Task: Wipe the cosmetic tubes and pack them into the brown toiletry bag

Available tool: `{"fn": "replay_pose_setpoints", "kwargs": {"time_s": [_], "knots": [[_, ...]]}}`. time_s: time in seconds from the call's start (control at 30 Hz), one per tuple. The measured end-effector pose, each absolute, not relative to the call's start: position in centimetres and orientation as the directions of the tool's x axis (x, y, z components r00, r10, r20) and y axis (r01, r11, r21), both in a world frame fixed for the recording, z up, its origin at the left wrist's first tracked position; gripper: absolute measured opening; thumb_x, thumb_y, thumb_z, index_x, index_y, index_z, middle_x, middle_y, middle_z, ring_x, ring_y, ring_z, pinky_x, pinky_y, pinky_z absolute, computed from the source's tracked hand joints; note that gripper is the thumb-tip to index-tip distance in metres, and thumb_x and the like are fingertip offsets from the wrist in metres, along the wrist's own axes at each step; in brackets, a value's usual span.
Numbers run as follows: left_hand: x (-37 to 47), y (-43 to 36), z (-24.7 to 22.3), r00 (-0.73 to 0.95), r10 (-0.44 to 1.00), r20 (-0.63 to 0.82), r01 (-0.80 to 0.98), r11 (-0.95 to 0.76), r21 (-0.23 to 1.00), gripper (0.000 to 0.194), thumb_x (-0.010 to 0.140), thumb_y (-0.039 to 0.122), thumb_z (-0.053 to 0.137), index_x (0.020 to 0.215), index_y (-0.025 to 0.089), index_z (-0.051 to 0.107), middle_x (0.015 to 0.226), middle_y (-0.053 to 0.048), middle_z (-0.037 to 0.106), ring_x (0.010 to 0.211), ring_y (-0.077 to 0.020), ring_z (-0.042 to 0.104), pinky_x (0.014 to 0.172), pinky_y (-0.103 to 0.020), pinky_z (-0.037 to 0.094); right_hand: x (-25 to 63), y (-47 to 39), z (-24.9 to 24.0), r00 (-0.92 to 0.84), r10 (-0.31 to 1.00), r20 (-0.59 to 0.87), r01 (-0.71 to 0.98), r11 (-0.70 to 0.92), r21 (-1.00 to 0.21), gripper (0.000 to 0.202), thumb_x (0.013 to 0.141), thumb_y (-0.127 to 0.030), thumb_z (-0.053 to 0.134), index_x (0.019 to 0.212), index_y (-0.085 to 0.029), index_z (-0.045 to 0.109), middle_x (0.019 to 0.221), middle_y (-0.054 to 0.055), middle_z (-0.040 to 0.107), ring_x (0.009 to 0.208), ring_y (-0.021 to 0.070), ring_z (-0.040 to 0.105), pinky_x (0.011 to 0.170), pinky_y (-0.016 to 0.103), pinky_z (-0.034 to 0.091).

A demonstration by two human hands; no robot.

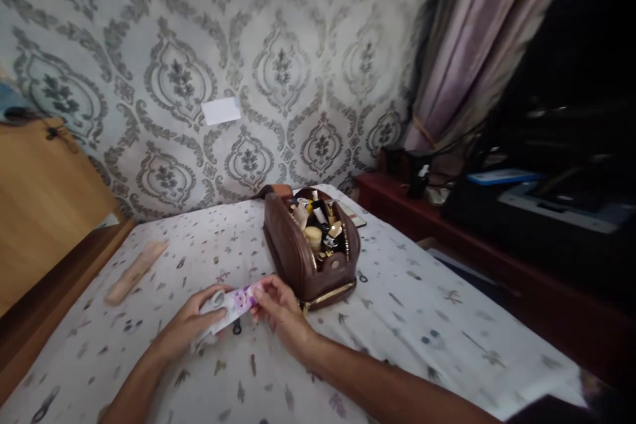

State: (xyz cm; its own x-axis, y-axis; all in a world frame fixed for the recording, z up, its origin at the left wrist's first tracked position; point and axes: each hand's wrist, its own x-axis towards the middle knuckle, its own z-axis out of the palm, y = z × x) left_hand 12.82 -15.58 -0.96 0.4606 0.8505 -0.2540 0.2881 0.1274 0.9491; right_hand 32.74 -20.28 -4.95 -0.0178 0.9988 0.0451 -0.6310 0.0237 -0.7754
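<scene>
Both hands are closed on a small white packet (239, 303) with pink and purple print, above the patterned white sheet (397, 344). My left hand (193, 319) grips its left end, where some crumpled white material shows. The fingers of my right hand (284, 310) pinch its right, purple end. Just beyond my right hand stands a brown cosmetics bag (287, 245), its zipped top open. Packed inside are several small bottles and a round beige container (313, 237); the lower contents are hidden.
A long beige flat item (136, 273) lies on the sheet at the left. A wooden panel (40, 199) borders the left side, and a dark red ledge (397, 202) runs along the right. White paper (221, 110) shows against the patterned wall.
</scene>
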Motion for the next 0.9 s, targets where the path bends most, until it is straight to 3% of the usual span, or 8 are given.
{"fn": "replay_pose_setpoints", "kwargs": {"time_s": [0.13,0.23,0.33,0.47,0.57,0.8,0.9], "knots": [[13.6,-15.5,-1.4,0.266,0.936,-0.232,0.257,0.163,0.953,0.067,0.064,0.069,0.075,0.101,0.014,0.063,0.048,0.003,0.057,0.039,-0.0122,0.049,0.035,-0.018,0.031,32.5,-20.4,-5.0,-0.036,0.998,0.06,-0.651,0.022,-0.759,0.052,0.062,-0.051,0.089,0.083,-0.019,0.055,0.078,-0.004,0.065,0.055,0.0081,0.061,0.051,0.022,0.046],[14.5,-16.2,-1.6,0.163,0.96,-0.228,0.238,0.186,0.953,0.07,0.056,0.078,0.073,0.086,0.016,0.06,0.043,0.004,0.053,0.035,-0.0114,0.045,0.032,-0.018,0.025,32.4,-20.7,-4.8,-0.068,0.995,0.072,-0.646,0.011,-0.764,0.055,0.057,-0.048,0.092,0.087,-0.018,0.057,0.076,-0.004,0.067,0.055,0.0081,0.061,0.051,0.021,0.045],[15.0,-16.8,-1.8,0.091,0.955,-0.284,0.234,0.256,0.938,0.077,0.052,0.084,0.07,0.088,0.017,0.056,0.042,0.004,0.054,0.034,-0.0127,0.047,0.032,-0.018,0.025,32.4,-20.9,-4.5,-0.111,0.991,0.069,-0.645,-0.019,-0.764,0.058,0.052,-0.046,0.095,0.089,-0.016,0.062,0.071,-0.004,0.068,0.056,0.0084,0.06,0.052,0.021,0.045],[15.2,-17.4,-2.1,0.192,0.928,-0.32,0.222,0.277,0.935,0.085,0.051,0.081,0.074,0.106,0.018,0.057,0.045,0.004,0.057,0.034,-0.0126,0.047,0.032,-0.017,0.024,32.3,-21.0,-4.3,-0.121,0.991,0.058,-0.644,-0.034,-0.765,0.057,0.045,-0.041,0.097,0.084,-0.014,0.066,0.068,-0.002,0.068,0.055,0.0079,0.058,0.051,0.02,0.044],[15.2,-17.6,-2.2,0.333,0.9,-0.282,0.191,0.228,0.955,0.08,0.057,0.073,0.079,0.112,0.019,0.057,0.048,0.004,0.058,0.033,-0.0092,0.044,0.034,-0.017,0.028,32.4,-20.8,-4.3,-0.117,0.991,0.063,-0.644,-0.027,-0.764,0.058,0.043,-0.041,0.098,0.082,-0.013,0.067,0.068,-0.001,0.068,0.054,0.0083,0.056,0.049,0.02,0.043],[15.0,-17.7,-3.0,0.346,0.889,-0.301,0.2,0.243,0.949,0.078,0.059,0.065,0.083,0.119,0.019,0.064,0.063,-0.001,0.066,0.055,-0.0178,0.063,0.046,-0.022,0.046,32.9,-20.2,-4.7,0.005,0.999,0.037,-0.578,0.033,-0.815,0.058,0.06,-0.064,0.084,0.087,-0.016,0.064,0.07,-0.004,0.059,0.057,0.008,0.05,0.045,0.018,0.035],[15.1,-17.6,-3.2,0.357,0.871,-0.337,0.244,0.262,0.934,0.081,0.055,0.066,0.084,0.117,0.018,0.065,0.06,0.0,0.066,0.052,-0.0174,0.062,0.045,-0.023,0.046,33.0,-20.1,-4.7,0.013,0.999,0.038,-0.531,0.039,-0.847,0.06,0.064,-0.071,0.078,0.088,-0.017,0.064,0.068,-0.004,0.056,0.057,0.0084,0.048,0.046,0.019,0.035]]}}
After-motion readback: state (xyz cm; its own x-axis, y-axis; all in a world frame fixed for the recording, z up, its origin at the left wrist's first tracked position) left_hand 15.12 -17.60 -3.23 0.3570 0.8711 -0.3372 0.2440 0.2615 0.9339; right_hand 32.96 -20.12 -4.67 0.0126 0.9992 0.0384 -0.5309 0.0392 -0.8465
